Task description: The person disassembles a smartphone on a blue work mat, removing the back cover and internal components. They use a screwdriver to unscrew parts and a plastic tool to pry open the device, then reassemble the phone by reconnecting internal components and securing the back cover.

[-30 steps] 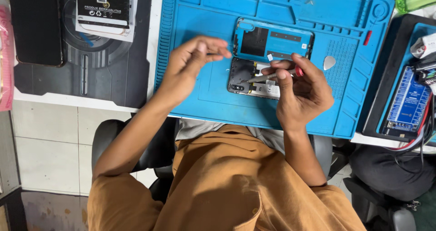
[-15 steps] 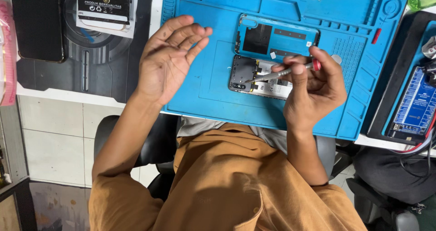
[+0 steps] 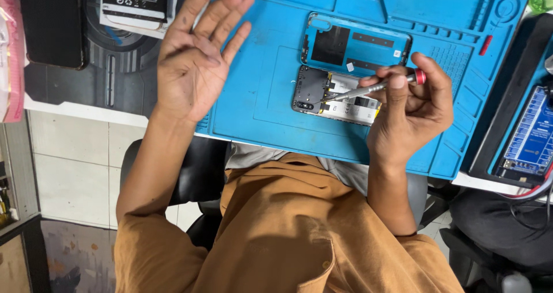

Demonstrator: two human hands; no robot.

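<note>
Screwdriver [image 3: 374,87] pinched in right hand [image 3: 410,111], tip on opened phone [image 3: 337,95] lying on blue mat [image 3: 271,91] beside blue back cover [image 3: 354,44]. Left hand [image 3: 193,57] raised, fingers spread, empty.

The left hand [image 3: 193,57] was raised, palm up, fingers spread and pointing toward one o'clock, holding nothing. The right hand [image 3: 409,106] was curled closed in a pinch, knuckles toward three o'clock, forearm running toward six.
</note>
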